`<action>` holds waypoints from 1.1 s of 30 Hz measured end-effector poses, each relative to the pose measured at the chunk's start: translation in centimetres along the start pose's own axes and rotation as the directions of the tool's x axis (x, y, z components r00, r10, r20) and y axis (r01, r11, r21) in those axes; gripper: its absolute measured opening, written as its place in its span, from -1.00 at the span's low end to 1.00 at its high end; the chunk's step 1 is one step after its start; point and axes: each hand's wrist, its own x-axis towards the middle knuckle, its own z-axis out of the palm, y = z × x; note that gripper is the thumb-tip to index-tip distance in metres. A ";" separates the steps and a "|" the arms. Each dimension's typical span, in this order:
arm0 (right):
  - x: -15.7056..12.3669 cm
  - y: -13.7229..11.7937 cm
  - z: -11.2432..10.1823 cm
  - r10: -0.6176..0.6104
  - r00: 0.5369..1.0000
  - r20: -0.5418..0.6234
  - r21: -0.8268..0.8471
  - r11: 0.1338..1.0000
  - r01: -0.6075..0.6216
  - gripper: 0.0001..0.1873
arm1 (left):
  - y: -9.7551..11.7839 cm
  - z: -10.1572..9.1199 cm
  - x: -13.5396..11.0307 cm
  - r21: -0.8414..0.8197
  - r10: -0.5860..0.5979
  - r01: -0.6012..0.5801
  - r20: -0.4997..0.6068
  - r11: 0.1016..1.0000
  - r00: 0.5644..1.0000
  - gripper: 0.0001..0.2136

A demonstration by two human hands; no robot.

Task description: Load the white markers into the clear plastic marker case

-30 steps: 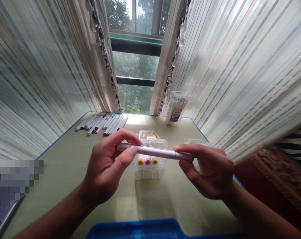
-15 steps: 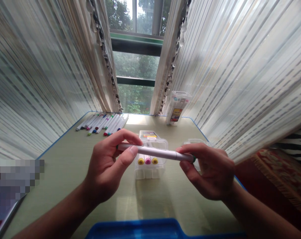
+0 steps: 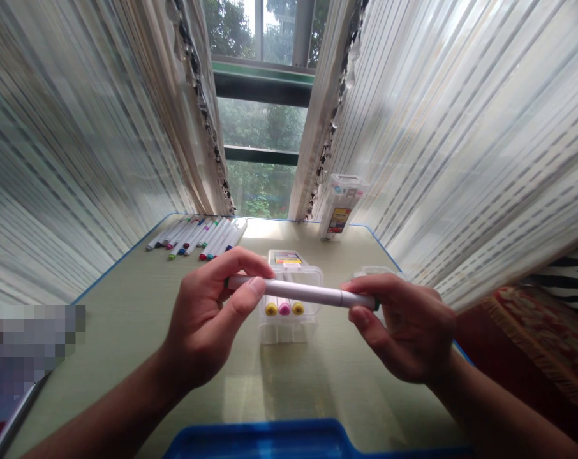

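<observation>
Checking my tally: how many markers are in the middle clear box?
3, side by side in the box: left yellow cap, pink cap, right yellow cap. Others may be hidden behind.

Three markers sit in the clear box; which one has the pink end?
The middle marker in the clear box: its end is pink, while the marker on its left and the marker on its right show yellow ends.

You were at home, at a desk (image 3: 126,319) pushed against a window (image 3: 260,127) with trees outside. Sheer striped curtains (image 3: 437,127) hung on both sides, loose markers (image 3: 198,237) lay on the tabletop, and a red fringed cloth (image 3: 523,331) sat beside zebra-print fabric (image 3: 571,271).
</observation>
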 end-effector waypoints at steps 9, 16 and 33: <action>0.1 0.0 0.0 0.000 1.000 0.003 0.008 1.000 0.000 -0.83 | 0.2 0.0 0.0 0.031 -0.001 0.001 -0.002 1.000 1.000 -0.84; 0.2 0.0 0.0 -0.002 1.000 0.011 0.001 1.000 0.002 -0.85 | 0.6 0.3 0.2 0.040 -0.023 0.024 -0.006 0.999 1.000 -0.80; 0.4 -0.3 -0.1 -0.049 0.999 0.002 -0.053 0.997 0.049 -0.87 | 1.3 1.0 0.2 0.031 0.002 -0.001 -0.011 1.000 1.000 -0.80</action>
